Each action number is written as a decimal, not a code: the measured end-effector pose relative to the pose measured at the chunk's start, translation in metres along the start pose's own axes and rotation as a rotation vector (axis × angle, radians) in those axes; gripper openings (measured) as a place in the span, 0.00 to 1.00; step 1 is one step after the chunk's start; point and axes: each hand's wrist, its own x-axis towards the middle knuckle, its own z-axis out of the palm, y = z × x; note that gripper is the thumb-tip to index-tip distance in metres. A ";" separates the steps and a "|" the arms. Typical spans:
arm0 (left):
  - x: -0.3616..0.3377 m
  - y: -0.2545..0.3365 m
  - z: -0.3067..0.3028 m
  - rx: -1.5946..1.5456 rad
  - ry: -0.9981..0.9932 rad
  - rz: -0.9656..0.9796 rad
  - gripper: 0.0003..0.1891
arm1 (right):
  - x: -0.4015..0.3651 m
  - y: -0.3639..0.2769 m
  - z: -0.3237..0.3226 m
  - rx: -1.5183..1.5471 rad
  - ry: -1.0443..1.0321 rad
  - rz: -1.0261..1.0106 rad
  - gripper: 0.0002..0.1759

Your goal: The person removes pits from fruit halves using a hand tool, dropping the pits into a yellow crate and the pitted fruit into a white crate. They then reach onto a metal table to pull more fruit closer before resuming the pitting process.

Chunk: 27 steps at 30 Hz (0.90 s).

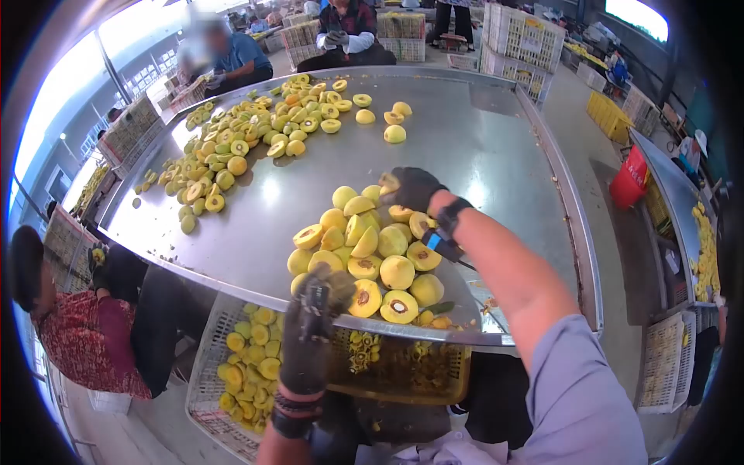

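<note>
A pile of yellow peaches, many cut in half with pits or hollows showing, lies at the near edge of the metal table. My right hand, in a black glove, reaches over the pile's far side, its fingers closed around a peach piece. Below that wrist lies a dark object with a blue stripe, partly hidden by the arm. My left hand, also in a dark glove, is at the pile's near left, over the table edge. Motion smears its fingers, and I cannot tell what they hold.
A larger heap of peach halves covers the table's far left. Under the near edge stand a white crate of peach halves and a yellow-brown crate with pits and scraps. People sit left and across. Stacked crates stand behind.
</note>
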 end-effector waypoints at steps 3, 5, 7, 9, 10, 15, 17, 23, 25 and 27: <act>-0.013 -0.022 0.012 -0.370 -0.031 -0.083 0.25 | -0.063 -0.065 -0.053 0.719 -0.143 0.100 0.16; -0.017 -0.033 0.019 -0.666 -0.073 -0.134 0.25 | -0.109 -0.102 -0.052 1.042 -0.201 0.062 0.15; -0.017 -0.027 0.036 -0.999 -0.159 -0.160 0.27 | -0.161 -0.137 -0.051 1.096 -0.261 0.142 0.14; -0.034 -0.018 0.046 -0.816 -0.108 -0.123 0.25 | -0.190 -0.151 -0.017 1.283 -0.102 0.016 0.13; -0.043 -0.035 0.046 -0.423 -0.076 0.020 0.25 | -0.202 -0.154 -0.004 1.315 -0.046 -0.007 0.12; -0.088 -0.031 0.039 -0.024 -0.083 0.168 0.20 | -0.256 -0.144 0.014 0.230 0.377 -0.235 0.15; -0.101 -0.011 0.039 0.059 -0.091 0.248 0.19 | -0.265 -0.153 0.022 0.041 0.460 -0.399 0.18; -0.113 -0.032 0.024 -0.122 -0.109 0.115 0.21 | -0.288 -0.189 0.032 -0.173 0.461 -0.364 0.22; -0.120 -0.027 0.023 -0.015 -0.083 0.237 0.21 | -0.289 -0.192 0.043 -0.180 0.460 -0.373 0.20; -0.122 -0.040 0.014 0.389 -0.040 0.564 0.21 | -0.291 -0.189 0.058 -0.163 0.498 -0.353 0.19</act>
